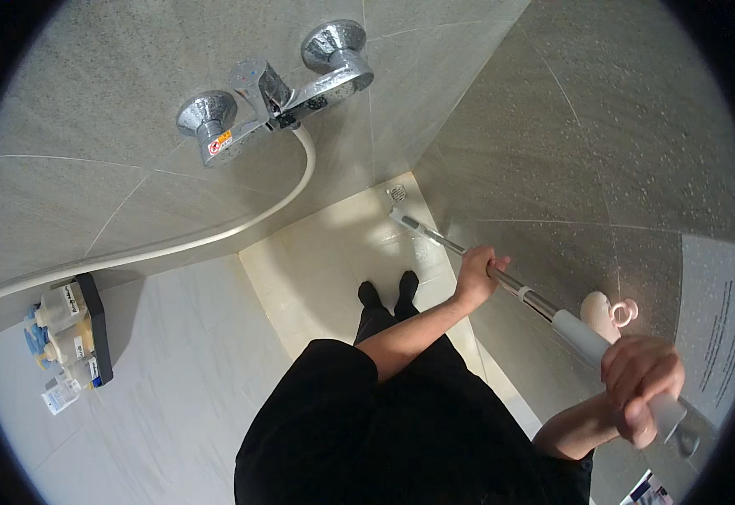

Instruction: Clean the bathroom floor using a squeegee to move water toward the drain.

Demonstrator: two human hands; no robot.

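Note:
My left hand [478, 276] is wrapped around the metal shaft of a long-handled floor cleaning tool [541, 303], partway down it. Higher up, my right hand [642, 388] grips the pale handle close to its end. The pole slants down to a narrow white-and-grey head [413, 223] on the cream tiled floor [323, 265]. Whether that head is a squeegee or a flat mop I cannot tell. Just beyond it, a round metal floor drain [396, 193] lies in the corner. My dark-covered feet [389, 290] stand on the tiles a little nearer.
A chrome mixer tap [272, 95] juts from the grey wall, and its white hose [216, 237] curves left. Several labelled pump bottles [64, 331] stand in a black rack [94, 331]. By the right wall are a pink ring-shaped holder [624, 312] and a sheet bearing writing [711, 322].

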